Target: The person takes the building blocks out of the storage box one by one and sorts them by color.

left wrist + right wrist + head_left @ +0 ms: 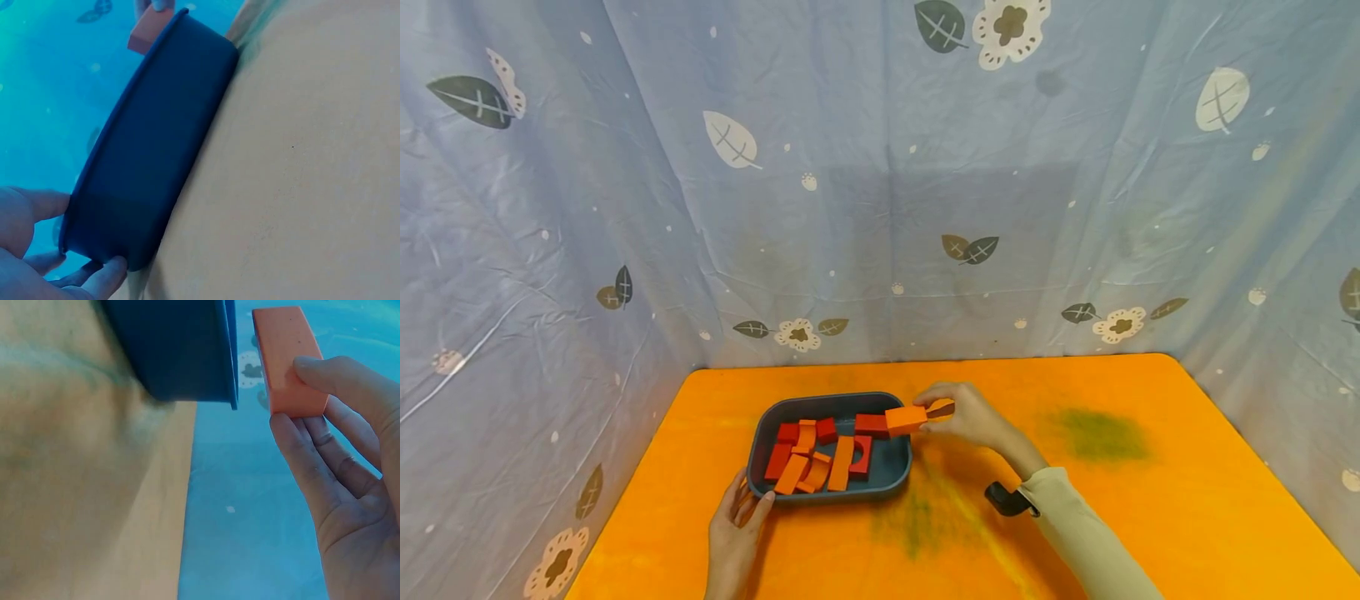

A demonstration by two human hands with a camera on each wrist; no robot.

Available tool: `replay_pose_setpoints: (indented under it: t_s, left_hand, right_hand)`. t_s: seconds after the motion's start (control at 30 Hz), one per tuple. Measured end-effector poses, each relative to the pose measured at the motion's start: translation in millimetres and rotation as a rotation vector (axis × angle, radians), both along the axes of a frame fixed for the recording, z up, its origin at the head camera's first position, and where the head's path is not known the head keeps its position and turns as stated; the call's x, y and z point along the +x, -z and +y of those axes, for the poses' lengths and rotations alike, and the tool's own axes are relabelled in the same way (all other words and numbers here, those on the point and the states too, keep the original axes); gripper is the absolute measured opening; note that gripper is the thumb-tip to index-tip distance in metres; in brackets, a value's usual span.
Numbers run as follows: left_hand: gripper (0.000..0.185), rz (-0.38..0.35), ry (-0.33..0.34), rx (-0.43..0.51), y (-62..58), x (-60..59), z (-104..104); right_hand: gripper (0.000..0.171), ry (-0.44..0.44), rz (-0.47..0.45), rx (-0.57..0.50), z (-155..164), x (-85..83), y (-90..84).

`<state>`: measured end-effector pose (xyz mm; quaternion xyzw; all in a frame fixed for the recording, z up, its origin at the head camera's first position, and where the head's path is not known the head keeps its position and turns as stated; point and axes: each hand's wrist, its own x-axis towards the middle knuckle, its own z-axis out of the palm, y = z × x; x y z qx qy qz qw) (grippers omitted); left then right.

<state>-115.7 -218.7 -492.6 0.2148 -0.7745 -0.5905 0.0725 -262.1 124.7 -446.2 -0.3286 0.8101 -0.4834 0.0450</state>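
A dark grey tray [874, 492] holds several red and orange building blocks. Around its near left corner is my left hand [736, 527], thumb and fingertips against the rim and wall. The left wrist view shows those fingers [107, 279] at the end of the tray [147, 137]. Over the tray's right rim, my right hand [966, 414] pinches an orange rectangular block [906, 418] by one end. From the right wrist, the block [289, 356] stands out past my thumb and fingers, beside the tray's outer wall [181, 356].
Among the blocks in the tray are a red one with a round cut-out [861, 468], a long orange one [841, 463] and curved orange ones [815, 473]. The orange tabletop [1000, 567] has greenish stains. A patterned curtain [887, 208] hangs behind and at both sides.
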Motion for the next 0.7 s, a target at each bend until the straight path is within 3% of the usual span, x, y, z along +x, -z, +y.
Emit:
replay_pose_setpoints:
  t_s: [0.23, 0.37, 0.47, 0.7]
  left_hand:
    - [0.076, -0.004, -0.002, 0.034, -1.0, 0.1, 1]
    - [0.076, -0.007, 0.000, 0.047, -1.4, 0.0, 1]
    - [0.076, -0.009, 0.001, 0.037, -0.8, -0.3, 0]
    - [0.076, -0.011, 0.004, 0.012, 1.6, -1.0, -2]
  right_hand:
    - [0.033, 0.032, 0.036, 0.003, 5, -2.2, 1.0]
    - [0.034, 0.027, 0.003, -0.022, 8, -3.5, 3.2]
    - [0.034, 0.031, -0.028, -0.042, 10, -4.4, 5.0]
    - [0.036, 0.062, -0.007, -0.013, 18, -4.9, 7.1]
